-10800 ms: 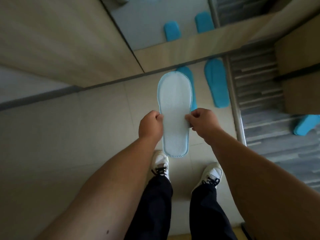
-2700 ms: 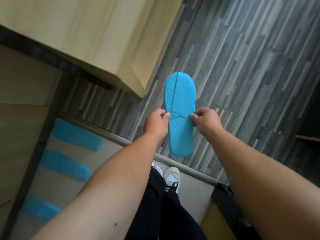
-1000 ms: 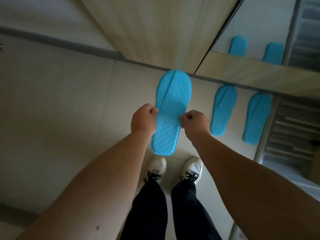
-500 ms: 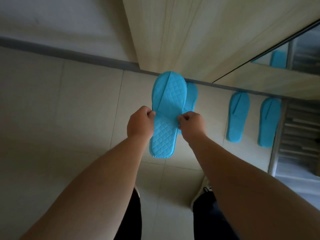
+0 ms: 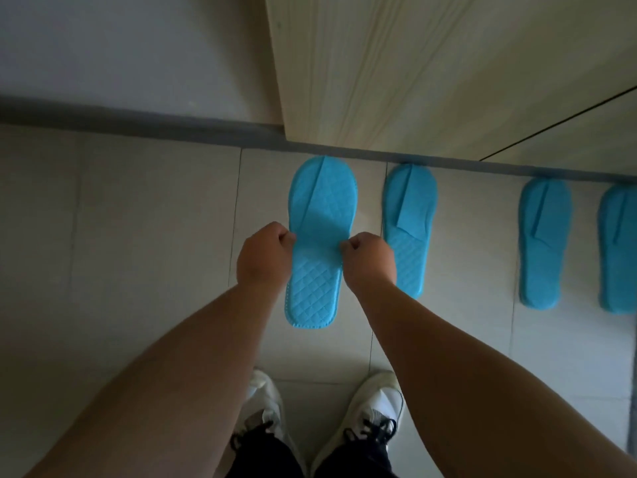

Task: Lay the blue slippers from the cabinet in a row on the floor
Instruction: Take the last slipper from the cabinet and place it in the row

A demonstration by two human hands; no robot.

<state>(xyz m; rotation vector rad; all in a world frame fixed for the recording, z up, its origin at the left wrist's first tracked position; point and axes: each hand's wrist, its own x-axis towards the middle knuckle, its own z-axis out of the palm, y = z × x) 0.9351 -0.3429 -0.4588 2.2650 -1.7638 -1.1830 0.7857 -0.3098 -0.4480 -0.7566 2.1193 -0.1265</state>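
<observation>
Four blue slippers: three floor slippers in a row, one held slipper in both hands' pinching grip.

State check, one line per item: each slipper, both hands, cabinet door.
held slipper: pinched at both side edges, upper flattened, toe toward the wall
second slipper: flat on the tile, upper flattened
third slipper: flat on the tile
fourth slipper: flat, cut by the frame edge
left hand: gripping
right hand: gripping
cabinet door: cannot tell
</observation>
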